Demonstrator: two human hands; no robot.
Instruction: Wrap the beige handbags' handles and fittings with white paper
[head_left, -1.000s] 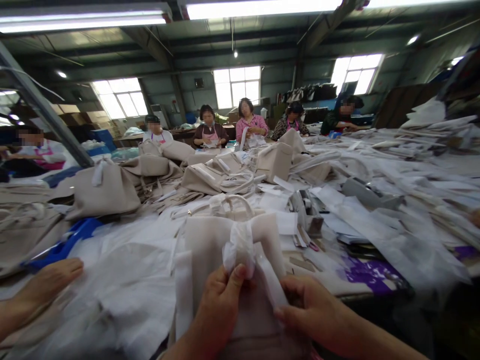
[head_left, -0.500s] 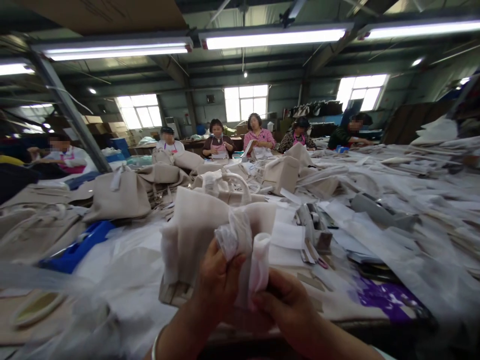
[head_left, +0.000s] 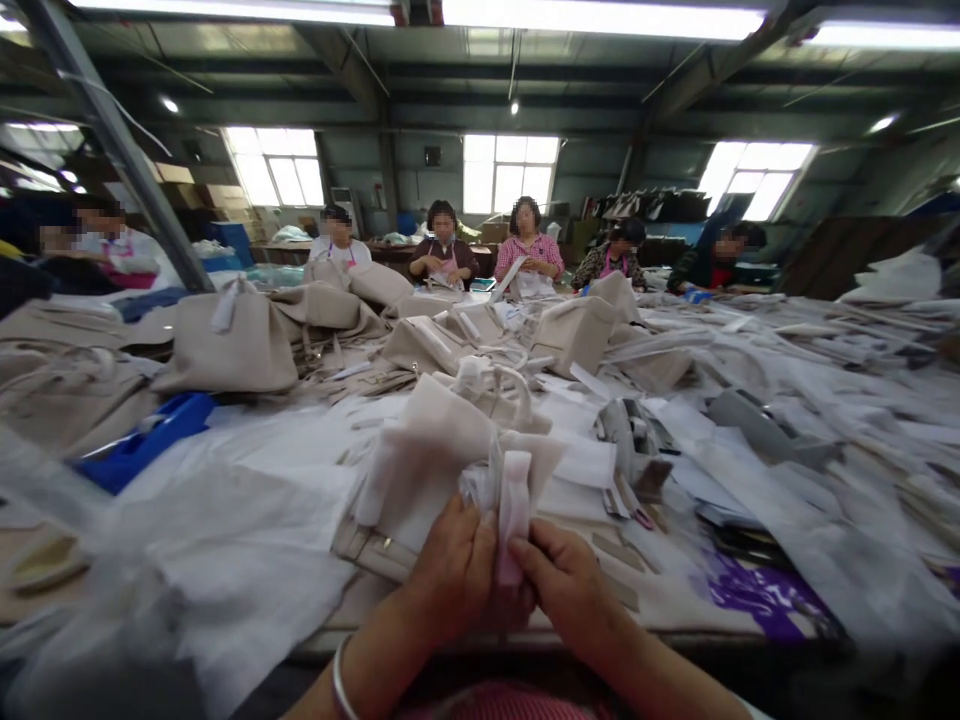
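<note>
My left hand [head_left: 450,575] and my right hand [head_left: 566,585] meet at the near edge of the table, both pinched on a crumpled white wrapping [head_left: 506,490] round a strap of a cream handbag [head_left: 435,455]. The bag lies tilted in front of me, partly covered with white padding sheets. Its curved handle [head_left: 499,385] sticks up behind it. A bangle shows on my left wrist.
Several beige handbags [head_left: 232,350] are heaped across the long table. White sheets [head_left: 247,520] lie at the left, with a blue tray [head_left: 142,445] beyond them. Paper strips and grey pieces [head_left: 757,430] cover the right side. Several people sit working at the far end.
The bag has been lifted, turned and laid back lower. My hands have drawn together on the wrapped strap. Someone's hand at the left edge is gone from view.
</note>
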